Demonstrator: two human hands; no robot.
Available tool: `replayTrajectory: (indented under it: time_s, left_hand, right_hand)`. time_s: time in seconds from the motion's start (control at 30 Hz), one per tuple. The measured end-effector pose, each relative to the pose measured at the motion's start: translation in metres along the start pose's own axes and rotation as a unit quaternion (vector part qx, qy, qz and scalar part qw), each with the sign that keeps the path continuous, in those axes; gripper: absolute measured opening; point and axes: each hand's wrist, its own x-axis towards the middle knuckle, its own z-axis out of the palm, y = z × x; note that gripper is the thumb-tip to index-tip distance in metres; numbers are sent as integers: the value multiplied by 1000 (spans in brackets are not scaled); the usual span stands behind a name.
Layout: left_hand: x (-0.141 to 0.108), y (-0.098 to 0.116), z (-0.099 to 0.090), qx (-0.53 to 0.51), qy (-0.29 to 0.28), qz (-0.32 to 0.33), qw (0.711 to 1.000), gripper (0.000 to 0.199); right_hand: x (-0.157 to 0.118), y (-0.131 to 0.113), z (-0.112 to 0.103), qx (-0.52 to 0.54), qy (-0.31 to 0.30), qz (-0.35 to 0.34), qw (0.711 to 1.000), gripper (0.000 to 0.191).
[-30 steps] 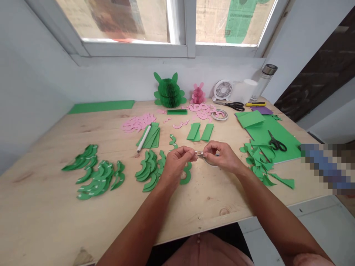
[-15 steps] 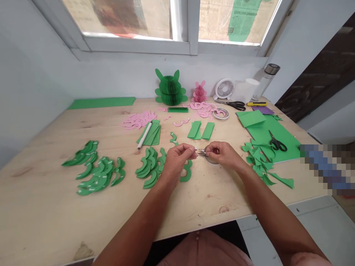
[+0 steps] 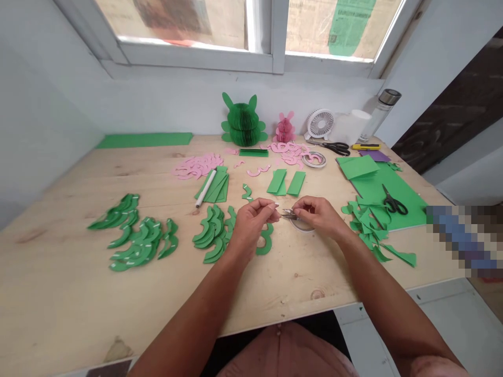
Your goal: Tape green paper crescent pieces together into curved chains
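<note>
Left hand, right hand pinch tape strip

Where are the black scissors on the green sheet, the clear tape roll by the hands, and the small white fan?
Black scissors (image 3: 394, 207), head view, point on the finger loops.
Clear tape roll (image 3: 302, 228), head view, point on its rim below the hands.
Small white fan (image 3: 320, 124), head view, point on the round grille.

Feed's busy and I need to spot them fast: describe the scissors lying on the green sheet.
At the right end of the wooden table, find the green sheet beside the heap of green scraps. The scissors lie on it, black handles nearest the person. The other black-handled pair sits by the small white fan.
</note>
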Motion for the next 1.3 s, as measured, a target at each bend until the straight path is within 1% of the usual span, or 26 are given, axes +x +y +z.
replayTrajectory:
  time_s: [0.07, 0.13, 0.2, 0.3, 0.43, 0.53, 0.73, 1.17, 1.3]
  left_hand:
    - [-1, 1, 1, -3, 7, 7, 1000, 20]
    - [-3, 1, 3, -3, 10, 16, 1000, 27]
    - [-3, -1, 4, 1, 9, 21, 1000, 35]
    - [-2, -5, 5, 3, -5, 22, 1000, 44]
    - [-1, -10, 7, -9, -44, 19, 999, 48]
    - [-1, -12, 8, -13, -56, 12, 998, 50]
    - [-3, -12, 9, -24, -59, 18, 998, 48]
    - [-2, -12, 9, -24, -53, 27, 998, 44]
    - [-1, -13, 8, -13, -46, 25, 999, 43]
  right_hand:
    - [-2, -4, -1, 84, -16, 9, 996, 22]
    - [-4, -9, -2, 151, -30, 15, 988, 24]
    - [-5, -12, -2, 197, -37, 19, 979, 24]
    - [-7, -14, -2, 233, -39, 18, 972, 21]
    - [-7, -14, 0, 248, -56, 17, 967, 20]
    - [-8, -15, 1, 253, -69, 18, 965, 20]
    - [-8, -16, 2, 265, -75, 25, 961, 19]
    - [-7, -14, 1, 274, -66, 19, 959, 16]
    - [-7, -13, 0, 300, -65, 28, 951, 16]
